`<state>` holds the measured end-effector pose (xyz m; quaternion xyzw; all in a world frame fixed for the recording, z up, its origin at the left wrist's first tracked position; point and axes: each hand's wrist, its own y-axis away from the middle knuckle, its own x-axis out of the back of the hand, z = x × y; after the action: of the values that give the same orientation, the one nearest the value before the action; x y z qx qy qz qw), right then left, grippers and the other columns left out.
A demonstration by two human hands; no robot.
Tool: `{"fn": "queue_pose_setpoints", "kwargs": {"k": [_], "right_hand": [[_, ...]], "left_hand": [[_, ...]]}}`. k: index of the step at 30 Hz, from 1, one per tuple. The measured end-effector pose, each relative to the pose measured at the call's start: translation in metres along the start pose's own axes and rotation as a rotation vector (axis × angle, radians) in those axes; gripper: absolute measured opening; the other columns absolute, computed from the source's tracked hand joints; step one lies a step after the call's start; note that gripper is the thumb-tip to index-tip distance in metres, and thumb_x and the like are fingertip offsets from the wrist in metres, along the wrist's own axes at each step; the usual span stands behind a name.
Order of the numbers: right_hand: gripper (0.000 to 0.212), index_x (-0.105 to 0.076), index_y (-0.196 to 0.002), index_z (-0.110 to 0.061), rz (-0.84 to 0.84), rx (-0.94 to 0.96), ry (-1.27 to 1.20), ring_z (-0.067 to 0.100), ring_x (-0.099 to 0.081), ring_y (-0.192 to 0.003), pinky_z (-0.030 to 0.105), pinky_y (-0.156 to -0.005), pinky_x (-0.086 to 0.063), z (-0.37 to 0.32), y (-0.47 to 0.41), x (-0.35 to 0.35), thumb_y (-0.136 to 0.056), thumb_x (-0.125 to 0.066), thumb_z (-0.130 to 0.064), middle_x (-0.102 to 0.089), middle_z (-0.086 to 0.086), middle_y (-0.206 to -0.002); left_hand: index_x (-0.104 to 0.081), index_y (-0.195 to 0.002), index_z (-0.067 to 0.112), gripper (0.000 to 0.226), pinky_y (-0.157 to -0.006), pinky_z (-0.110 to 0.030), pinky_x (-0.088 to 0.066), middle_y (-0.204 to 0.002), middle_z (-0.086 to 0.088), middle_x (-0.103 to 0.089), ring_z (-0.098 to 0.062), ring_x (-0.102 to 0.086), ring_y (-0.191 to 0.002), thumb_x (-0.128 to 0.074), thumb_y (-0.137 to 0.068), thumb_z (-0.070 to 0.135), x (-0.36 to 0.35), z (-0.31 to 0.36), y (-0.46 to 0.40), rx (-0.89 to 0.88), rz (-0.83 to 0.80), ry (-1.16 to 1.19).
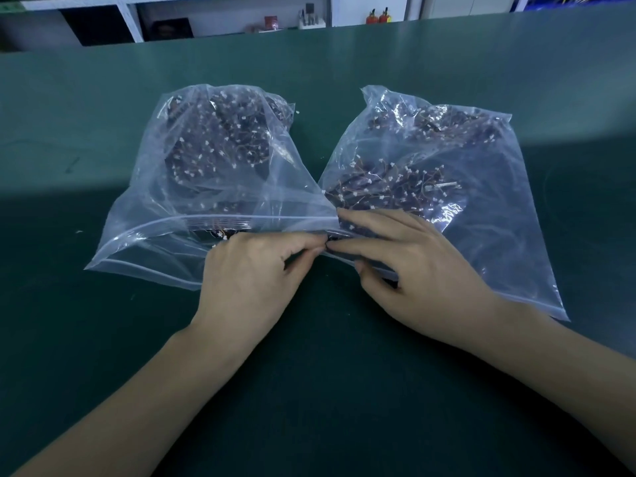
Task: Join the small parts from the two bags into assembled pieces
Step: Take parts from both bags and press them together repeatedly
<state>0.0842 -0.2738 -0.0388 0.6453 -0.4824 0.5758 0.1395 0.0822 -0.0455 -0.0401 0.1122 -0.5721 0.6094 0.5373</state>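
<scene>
Between two bags (pixel 213 173), both hands' fingers (pixel 303 247) pinch tiny parts.

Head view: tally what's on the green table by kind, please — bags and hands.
Clear plastic bags of small parts: 2 — left bag, right bag
Hands at the bag openings: 2 — left hand, right hand
Total: 4
</scene>
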Motion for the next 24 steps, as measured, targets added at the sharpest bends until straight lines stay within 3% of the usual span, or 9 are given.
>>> {"fn": "queue_pose_setpoints", "kwargs": {"k": [3, 6, 11, 13, 15, 18, 20, 22, 24], "right_hand": [[0.045, -0.060, -0.147, -0.033, -0.132, -0.021, 0.033, 0.022, -0.037, -0.153, 0.041, -0.130, -0.022, 0.000, 0.001, -0.001, -0.103, -0.059, -0.024, -0.040, 0.005, -0.166], [0.046, -0.050, -0.153, -0.040, -0.199, -0.054, 0.054, 0.018, -0.019, -0.161, 0.044, -0.132, -0.011, -0.001, 0.001, 0.000, -0.108, -0.042, -0.040, -0.022, 0.006, -0.174], [0.053, -0.038, -0.159, -0.043, -0.243, -0.086, 0.115, 0.017, -0.008, -0.163, 0.043, -0.132, -0.005, -0.002, 0.001, 0.000, -0.108, -0.029, -0.052, -0.009, 0.004, -0.177], [0.057, -0.033, -0.162, -0.043, -0.271, -0.097, 0.152, 0.015, -0.002, -0.163, 0.041, -0.132, 0.000, -0.003, 0.000, -0.001, -0.108, -0.023, -0.056, -0.003, 0.003, -0.177], [0.060, -0.031, -0.163, -0.043, -0.283, -0.111, 0.158, 0.014, 0.003, -0.163, 0.039, -0.132, 0.004, -0.003, 0.000, -0.001, -0.107, -0.020, -0.059, 0.001, 0.002, -0.177], [0.061, -0.032, -0.163, -0.043, -0.286, -0.116, 0.158, 0.013, 0.008, -0.163, 0.037, -0.132, 0.008, -0.005, 0.000, 0.001, -0.106, -0.017, -0.061, 0.004, 0.002, -0.177], [0.062, -0.034, -0.162, -0.042, -0.283, -0.114, 0.165, 0.013, 0.009, -0.162, 0.036, -0.131, 0.009, -0.005, 0.000, 0.001, -0.106, -0.016, -0.062, 0.005, 0.001, -0.177], [0.060, -0.038, -0.160, -0.042, -0.266, -0.112, 0.155, 0.013, 0.007, -0.163, 0.036, -0.131, 0.009, -0.005, 0.000, 0.003, -0.106, -0.018, -0.061, 0.002, 0.001, -0.177], [0.057, -0.047, -0.156, -0.041, -0.225, -0.098, 0.125, 0.014, -0.002, -0.163, 0.036, -0.132, 0.004, -0.006, 0.000, 0.005, -0.107, -0.024, -0.059, -0.007, 0.002, -0.177]], "left_hand": [[-0.082, -0.102, 0.038, 0.012, -0.054, -0.033, -0.053, -0.069, 0.011, -0.073, -0.021, -0.069, -0.059, -0.075, -0.096, 0.031, 0.001, 0.003, 0.000, -0.066, -0.056, -0.102], [-0.078, -0.106, 0.035, 0.012, -0.053, -0.034, -0.054, -0.089, 0.015, -0.078, -0.018, -0.074, -0.072, -0.068, -0.101, 0.032, 0.004, 0.006, 0.002, -0.093, -0.118, -0.152], [-0.078, -0.116, 0.031, 0.018, -0.054, -0.038, -0.059, -0.111, 0.019, -0.077, -0.017, -0.078, -0.084, -0.065, -0.104, 0.029, 0.009, 0.013, 0.003, -0.124, -0.116, -0.153], [-0.081, -0.107, 0.031, 0.015, -0.055, -0.037, -0.059, -0.104, 0.019, -0.079, -0.016, -0.077, -0.081, -0.067, -0.104, 0.031, 0.015, 0.014, 0.002, -0.099, -0.046, -0.109], [-0.079, -0.086, 0.028, 0.025, -0.052, -0.032, -0.052, -0.075, 0.015, -0.073, -0.014, -0.067, -0.062, -0.064, -0.103, 0.038, 0.022, 0.010, 0.000, -0.067, 0.001, -0.095], [-0.043, -0.054, 0.022, 0.057, -0.049, -0.024, -0.031, -0.047, 0.010, -0.035, -0.016, -0.038, -0.042, -0.060, -0.104, 0.043, 0.035, 0.002, -0.002, -0.014, 0.028, -0.162], [-0.033, -0.052, 0.022, 0.062, -0.052, -0.028, -0.033, -0.044, 0.007, -0.034, -0.024, -0.039, -0.041, -0.050, -0.105, 0.050, 0.040, -0.007, -0.003, 0.078, -0.019, -0.271], [-0.043, -0.054, 0.021, 0.061, -0.055, -0.034, -0.040, -0.047, 0.001, -0.044, -0.027, -0.044, -0.045, -0.040, -0.107, 0.052, 0.043, -0.020, -0.004, 0.164, -0.045, -0.327], [-0.056, -0.064, 0.020, 0.053, -0.057, -0.036, -0.041, -0.052, -0.003, -0.051, -0.026, -0.045, -0.049, -0.044, -0.107, 0.047, 0.045, -0.035, -0.005, 0.202, -0.005, -0.361]]}}
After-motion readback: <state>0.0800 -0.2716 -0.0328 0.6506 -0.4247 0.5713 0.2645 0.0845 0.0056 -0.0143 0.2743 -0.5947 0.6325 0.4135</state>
